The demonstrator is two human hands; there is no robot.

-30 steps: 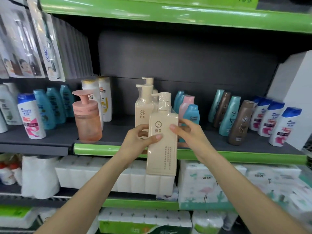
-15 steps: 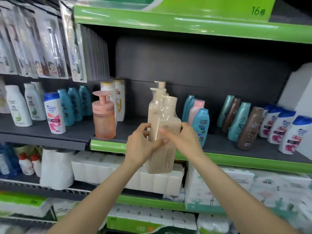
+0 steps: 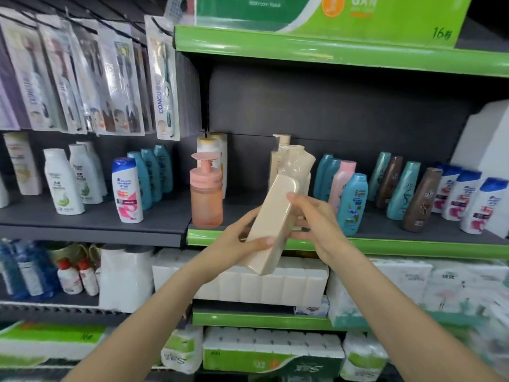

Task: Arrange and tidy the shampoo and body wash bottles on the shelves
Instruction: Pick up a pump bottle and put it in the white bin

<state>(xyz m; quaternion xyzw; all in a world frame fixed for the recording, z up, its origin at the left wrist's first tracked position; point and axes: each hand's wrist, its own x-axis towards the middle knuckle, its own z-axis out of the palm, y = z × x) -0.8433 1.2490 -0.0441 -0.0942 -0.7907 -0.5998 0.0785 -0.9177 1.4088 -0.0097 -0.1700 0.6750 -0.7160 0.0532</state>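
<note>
A beige rectangular pump bottle (image 3: 272,216) is held in front of the shelf (image 3: 385,245), tipped so its top points away and its flat base faces me. My left hand (image 3: 242,241) grips its left side, thumb across the base. My right hand (image 3: 311,221) holds its right side, fingers curled round it. Behind it stand matching beige bottles (image 3: 278,161) on the shelf. A pink pump bottle (image 3: 206,194) stands to their left, and teal and pink bottles (image 3: 347,188) to their right.
Brown and teal bottles (image 3: 407,188) and white-and-blue shampoo bottles (image 3: 468,199) fill the shelf's right part. More shampoo bottles (image 3: 126,188) stand on the grey shelf at left, under hanging toothbrush packs (image 3: 162,86). Tissue packs (image 3: 264,282) lie on the lower shelves.
The beige bottle has been tipped from upright to leaning away, base toward me. Both hands shifted their grip on it. The view has moved left and up.
</note>
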